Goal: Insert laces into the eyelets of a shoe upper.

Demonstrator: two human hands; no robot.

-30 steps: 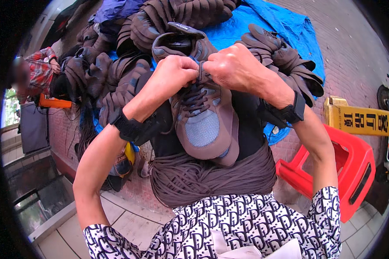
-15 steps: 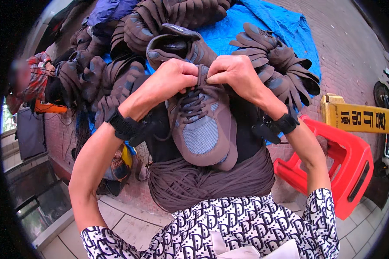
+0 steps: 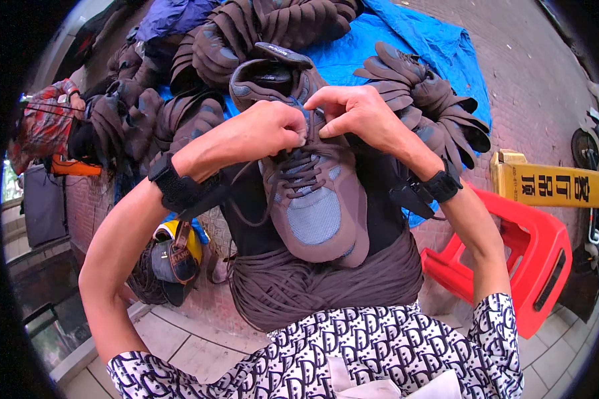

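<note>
A grey-brown sneaker (image 3: 314, 219) with a light blue mesh toe lies across my lap, its toe pointing toward me. Dark shoelaces (image 3: 299, 174) cross its front, and a loose length loops out on the left. My left hand (image 3: 273, 133) is closed at the upper eyelets, pinching the shoelace; its fingertips are partly hidden. Opposite it, my right hand (image 3: 359, 116) grips the top of the sneaker by the tongue, index finger reaching over and thumb at the near edge. Just beyond my hands sits another sneaker (image 3: 246, 90), its collar facing up.
A thick bundle of dark laces (image 3: 326, 282) lies across my lap. Rows of stacked shoes (image 3: 213, 50) rest around a blue tarp (image 3: 439, 40). At right stand a red plastic stool (image 3: 532, 259) and a yellow sign (image 3: 552, 179). A person in a red patterned sleeve (image 3: 50, 123) sits far left.
My left hand has shifted slightly down, and its elbow has swung outward to the left. My right index finger has stretched farther over the sneaker's top. The sneaker has slid slightly right and nearer.
</note>
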